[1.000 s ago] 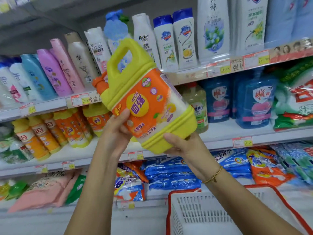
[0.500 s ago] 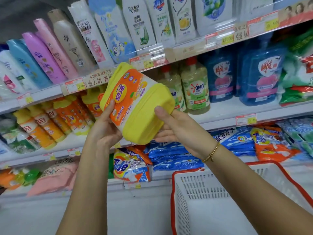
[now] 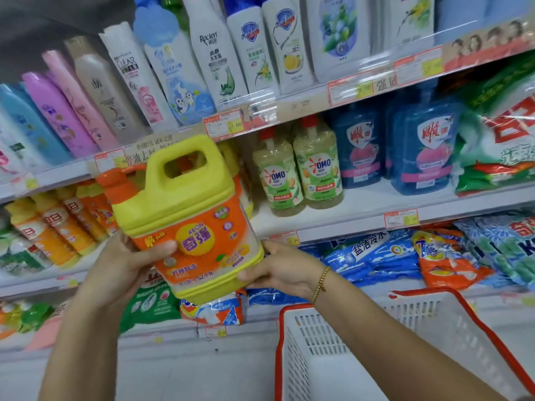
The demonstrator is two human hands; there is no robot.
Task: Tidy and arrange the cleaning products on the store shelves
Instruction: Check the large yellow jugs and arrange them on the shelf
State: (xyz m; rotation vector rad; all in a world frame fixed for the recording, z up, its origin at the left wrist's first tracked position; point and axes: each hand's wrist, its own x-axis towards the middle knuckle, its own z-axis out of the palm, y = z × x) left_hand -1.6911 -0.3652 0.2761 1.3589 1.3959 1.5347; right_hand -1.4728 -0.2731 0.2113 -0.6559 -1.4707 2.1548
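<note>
A yellow detergent jug (image 3: 185, 221) with an orange label and orange cap stands nearly upright in front of the middle shelf (image 3: 362, 209). My left hand (image 3: 130, 261) grips its left side, thumb across the label. My right hand (image 3: 283, 267) holds the lower right corner, fingers curled under the base. Two OMO dish-soap bottles (image 3: 298, 172) stand on the shelf just right of the jug. Several small yellow-and-orange bottles (image 3: 58, 224) line the shelf to its left.
Shampoo bottles (image 3: 202, 59) fill the top shelf. Blue detergent bottles (image 3: 419, 149) and a green powder bag (image 3: 503, 140) sit at the right. Powder bags (image 3: 405, 256) lie on the lower shelf. A white basket with a red rim (image 3: 434, 296) stands below my right arm.
The jug has turned from lying tipped, base toward me, to nearly upright with handle and cap on top. Both hands kept hold and shifted lower on it.
</note>
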